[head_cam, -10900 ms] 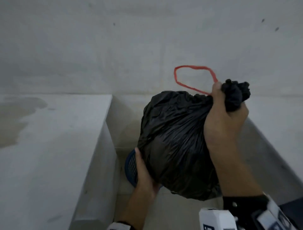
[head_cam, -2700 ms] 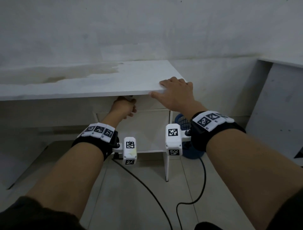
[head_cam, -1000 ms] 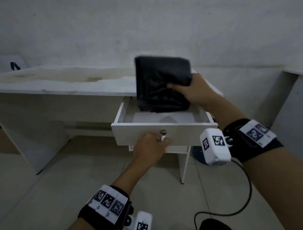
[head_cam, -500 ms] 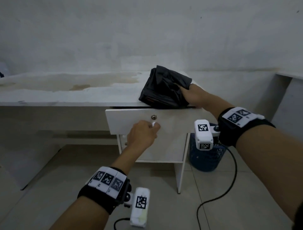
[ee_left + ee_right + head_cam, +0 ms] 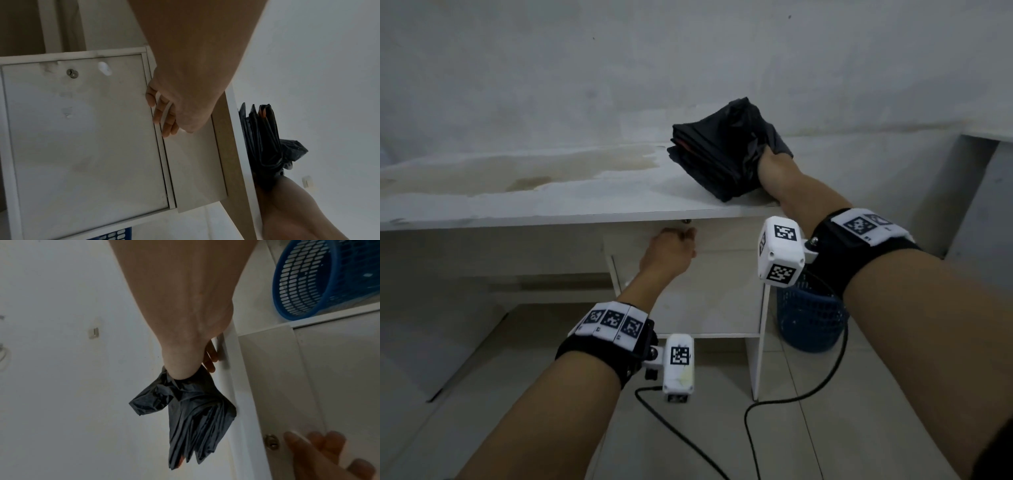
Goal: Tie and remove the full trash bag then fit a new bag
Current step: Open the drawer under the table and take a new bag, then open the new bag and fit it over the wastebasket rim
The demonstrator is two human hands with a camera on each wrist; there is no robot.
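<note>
Two hands [image 5: 671,251], one bag stack [image 5: 717,161], one basket [image 5: 810,318], one desk [image 5: 551,192].

— Where are your hands?
— My right hand [image 5: 770,161] is at one o'clock, gripping the folded black bags [image 5: 722,161] on the desk [image 5: 551,198]. My left hand [image 5: 671,251] presses the drawer front [image 5: 722,236] at centre.
— The bin?
— Blue basket [image 5: 811,322], four o'clock, on the floor.

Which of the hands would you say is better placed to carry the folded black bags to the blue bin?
Right. The right hand already grips the folded black bags on the desk, with the blue bin below it; the left hand is at the drawer front.
</note>
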